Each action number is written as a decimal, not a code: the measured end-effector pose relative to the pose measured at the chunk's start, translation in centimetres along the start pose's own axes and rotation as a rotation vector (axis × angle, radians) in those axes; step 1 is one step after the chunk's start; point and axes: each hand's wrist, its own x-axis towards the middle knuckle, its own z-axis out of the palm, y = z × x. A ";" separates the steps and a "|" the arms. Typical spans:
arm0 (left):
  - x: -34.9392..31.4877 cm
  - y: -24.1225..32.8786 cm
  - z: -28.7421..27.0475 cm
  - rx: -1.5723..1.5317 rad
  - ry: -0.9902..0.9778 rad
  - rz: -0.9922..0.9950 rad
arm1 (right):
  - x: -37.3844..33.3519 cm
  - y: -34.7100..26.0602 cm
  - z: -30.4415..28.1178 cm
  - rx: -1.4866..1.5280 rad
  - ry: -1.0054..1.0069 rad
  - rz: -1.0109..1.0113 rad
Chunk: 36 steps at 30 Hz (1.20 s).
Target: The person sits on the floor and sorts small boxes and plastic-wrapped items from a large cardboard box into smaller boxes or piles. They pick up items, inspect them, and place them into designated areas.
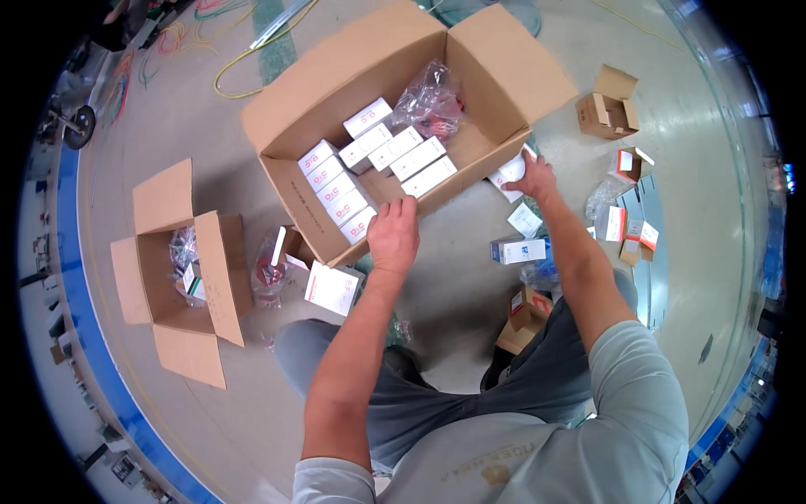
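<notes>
A large open cardboard carton stands in front of me, its flaps spread. Several small white boxes with red or black print lie in it, some in a row along the left wall. A clear plastic bag with red contents is in its far right part. My left hand is closed, its fingers curled over the carton's near rim. Just outside the carton's right end, my right hand grips a white box, partly covered by the hand. Another white box with a red stripe sits by the carton's near left corner.
At left, a smaller open carton holds plastic wrap and a small box. Several opened small boxes lie to the right, near a little brown carton. A blue-and-white box is by my right knee. A yellow cable crosses the floor behind.
</notes>
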 end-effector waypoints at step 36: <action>0.3 -0.3 -0.1 -0.016 -0.065 -0.040 | 1.7 9.1 -10.2 0.568 -0.164 -0.061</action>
